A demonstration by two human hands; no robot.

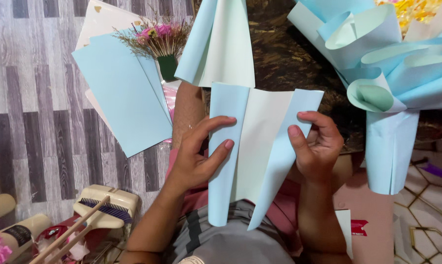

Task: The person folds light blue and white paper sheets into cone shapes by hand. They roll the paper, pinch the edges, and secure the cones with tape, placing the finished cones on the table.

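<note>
Head view looks down on a person's lap, where both hands hold a folded sheet of paper, pale blue on its outer flaps and whitish-green in the middle panel. It hangs in the air above the knees, below another folded sheet and left of a large blue paper bouquet wrap at the right edge of the floor.

As a judgement, the main risk is the pleat slipping: both flaps are only pinched, so a loosened thumb could let the fold spring open or crease crookedly. The stiff paper could also dent where fingertips press.

Flat blue sheets lie at the upper left of the floor, with a small dried-flower bunch on their top edge. A cream stapler-like tool sits at the lower left.

The left hand grips the left flap between thumb and fingers. The right hand pinches the right flap, fingers curled behind.
</note>
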